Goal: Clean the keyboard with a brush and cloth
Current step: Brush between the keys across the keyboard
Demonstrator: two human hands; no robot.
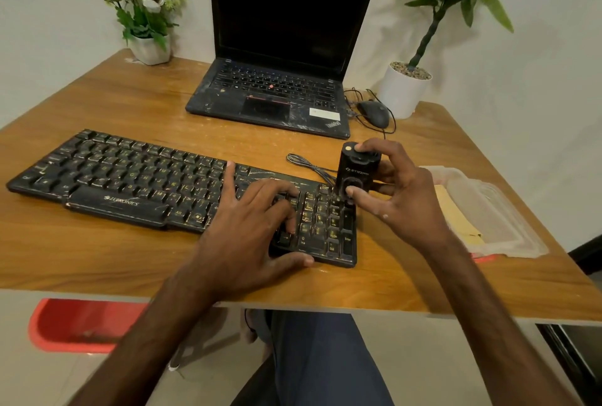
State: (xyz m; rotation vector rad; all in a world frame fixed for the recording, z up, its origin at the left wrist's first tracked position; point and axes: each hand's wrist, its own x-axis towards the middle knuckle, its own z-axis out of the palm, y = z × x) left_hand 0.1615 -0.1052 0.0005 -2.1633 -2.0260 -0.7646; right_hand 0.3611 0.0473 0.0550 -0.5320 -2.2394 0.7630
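Note:
A dusty black keyboard (130, 177) lies across the wooden table (97, 259), its cable (306, 164) looped behind its right end. My left hand (254, 226) rests flat on the keys left of the number pad, fingers spread, thumb at the front edge. My right hand (397, 197) grips a small black upright cleaning device (353, 171) at the keyboard's far right corner, its lower end on the number pad. Thumb and index finger pinch its front and top. I cannot make out bristles or a cloth.
An open black laptop (277, 86) stands behind the keyboard, with a wired mouse (374, 114) to its right. Potted plants occupy the back left (146, 47) and back right (404, 89) corners. A clear plastic container (488, 210) lies by my right hand. A red stool (81, 324) sits below.

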